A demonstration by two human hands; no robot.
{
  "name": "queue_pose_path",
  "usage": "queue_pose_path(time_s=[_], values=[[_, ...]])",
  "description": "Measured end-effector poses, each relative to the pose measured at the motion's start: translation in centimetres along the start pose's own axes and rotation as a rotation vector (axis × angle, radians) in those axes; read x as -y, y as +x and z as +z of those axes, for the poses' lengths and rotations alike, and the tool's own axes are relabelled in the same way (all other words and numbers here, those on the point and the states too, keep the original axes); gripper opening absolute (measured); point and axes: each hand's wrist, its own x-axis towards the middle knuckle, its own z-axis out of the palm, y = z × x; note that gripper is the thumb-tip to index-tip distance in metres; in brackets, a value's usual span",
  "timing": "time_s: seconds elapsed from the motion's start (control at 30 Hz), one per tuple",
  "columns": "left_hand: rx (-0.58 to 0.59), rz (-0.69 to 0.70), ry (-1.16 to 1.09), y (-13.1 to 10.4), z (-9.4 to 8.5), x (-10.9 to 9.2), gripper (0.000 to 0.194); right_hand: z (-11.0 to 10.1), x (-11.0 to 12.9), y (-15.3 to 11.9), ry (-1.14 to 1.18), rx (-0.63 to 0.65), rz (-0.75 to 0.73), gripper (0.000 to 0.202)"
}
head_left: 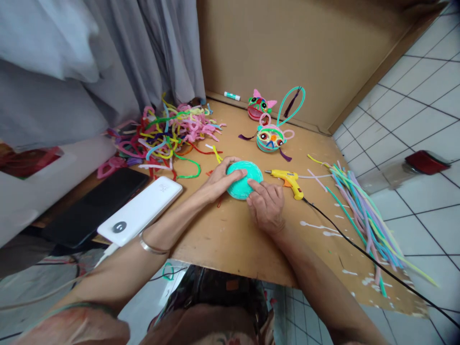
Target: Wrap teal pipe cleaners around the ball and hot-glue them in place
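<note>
A turquoise disc point(247, 173), round and apparently coiled from pipe cleaner, is held above the middle of the table. My left hand point(227, 178) grips it from the left, thumb lying across its face and fingers behind. On its lower right, my right hand point(266, 201) presses an extended index finger against the surface, the other fingers curled. Whether the right hand also pinches the rim cannot be made out. Just right of the disc lies a yellow hot glue gun point(289, 179), its nozzle pointing left toward the disc.
Tangled pipe cleaners point(176, 129) heap at the back left; straight ones point(362, 215) lie along the right edge. Two animal-faced ornaments point(270, 138) and a glue stick point(232, 96) sit at the back. A white power bank point(140, 211) and black phone point(97, 206) lie left. A black cord point(345, 235) crosses the right.
</note>
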Motion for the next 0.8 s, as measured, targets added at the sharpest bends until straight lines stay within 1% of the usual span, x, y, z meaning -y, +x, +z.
queue_pose_path(time_s=[0.23, 0.47, 0.53, 0.63, 0.7, 0.8], values=[[-0.035, 0.011, 0.043, 0.1, 0.2, -0.4, 0.056, 0.0, 0.0, -0.3, 0.022, 0.012, -0.008, 0.008], [-0.066, 0.032, 0.093, 0.3, 0.3, -0.2, 0.054, 0.2, 0.3, 0.1, -0.029, 0.015, 0.009, 0.009], [-0.065, 0.016, 0.073, 0.2, 0.4, -0.3, 0.055, 0.2, 0.4, 0.3, -0.070, 0.005, 0.010, 0.009], [-0.032, 0.002, 0.023, 0.1, 0.3, -0.1, 0.055, 0.2, 0.5, 0.5, -0.119, -0.001, 0.023, 0.011], [-0.011, 0.012, -0.004, 0.1, 0.3, 0.2, 0.052, 0.1, 0.5, 0.5, -0.113, 0.000, 0.027, 0.013], [-0.014, 0.023, -0.047, 0.1, 0.1, 0.6, 0.049, 0.0, 0.5, 0.5, -0.085, -0.011, 0.032, 0.013]])
